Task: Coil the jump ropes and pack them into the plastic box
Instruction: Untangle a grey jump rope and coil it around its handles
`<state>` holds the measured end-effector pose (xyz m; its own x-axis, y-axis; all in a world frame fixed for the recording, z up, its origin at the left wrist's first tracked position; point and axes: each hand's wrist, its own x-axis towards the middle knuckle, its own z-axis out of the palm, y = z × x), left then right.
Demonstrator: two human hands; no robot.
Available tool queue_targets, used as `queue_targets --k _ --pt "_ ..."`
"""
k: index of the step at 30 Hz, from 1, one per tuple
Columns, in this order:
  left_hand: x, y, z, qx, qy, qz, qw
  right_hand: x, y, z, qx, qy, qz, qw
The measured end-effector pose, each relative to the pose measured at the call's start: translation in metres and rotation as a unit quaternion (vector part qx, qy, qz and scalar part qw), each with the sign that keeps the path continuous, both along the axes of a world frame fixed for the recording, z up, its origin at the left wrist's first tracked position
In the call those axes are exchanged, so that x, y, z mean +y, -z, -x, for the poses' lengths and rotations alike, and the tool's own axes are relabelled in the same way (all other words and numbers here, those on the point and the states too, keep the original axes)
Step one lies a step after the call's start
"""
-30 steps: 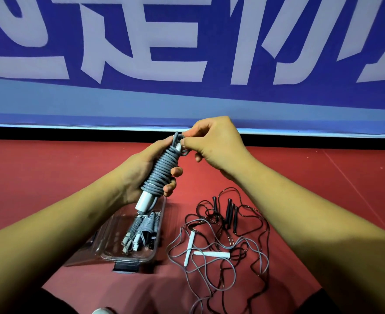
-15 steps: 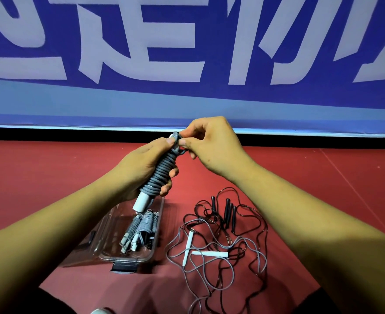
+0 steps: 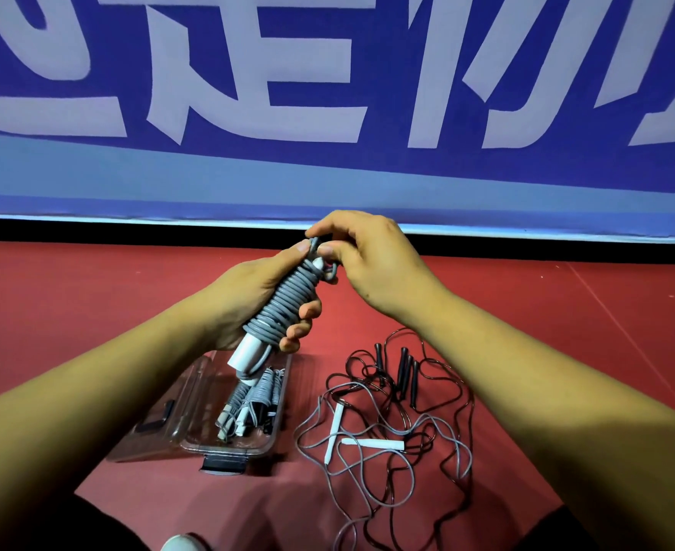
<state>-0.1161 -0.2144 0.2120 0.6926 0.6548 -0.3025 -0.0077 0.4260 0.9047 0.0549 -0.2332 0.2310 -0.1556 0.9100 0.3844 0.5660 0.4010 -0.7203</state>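
Observation:
My left hand [image 3: 248, 296] grips a grey jump rope [image 3: 288, 304] coiled tightly round its white handles, held tilted above the box. At the bundle's top end, my right hand [image 3: 367, 256] pinches the rope's loose end. The clear plastic box [image 3: 200, 439] lies open on the red floor below, with coiled grey ropes [image 3: 248, 403] inside. To its right lies a tangle of loose ropes: a grey rope with white handles [image 3: 371, 443] and black ropes with black handles [image 3: 405, 371].
A blue banner with large white characters [image 3: 327, 93] stands upright across the back, a black strip at its foot. The red floor [image 3: 89, 296] stretches left and right. A white shoe tip [image 3: 180, 542] shows at the bottom edge.
The bundle has tilted slightly and my right hand has shifted a little at its top end, still working the rope's end. Box and loose ropes have not moved.

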Motion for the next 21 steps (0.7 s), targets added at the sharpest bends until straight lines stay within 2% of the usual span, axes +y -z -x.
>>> queue_targets --k 7,14,19,21 --pt "0.004 0.007 0.001 -0.008 0.019 0.055 0.998 0.003 0.011 0.003 0.055 0.037 0.038 0.997" --pt "0.008 0.010 0.006 0.066 0.035 0.050 0.996 0.012 0.016 -0.007 0.103 -0.013 0.131 0.986" --pt "0.008 0.019 0.000 0.093 0.011 0.024 0.995 0.019 0.025 -0.001 0.204 0.033 0.204 0.957" --pt "0.008 0.023 -0.001 0.097 -0.013 -0.006 0.995 0.025 0.027 -0.001 0.278 0.086 0.218 0.931"
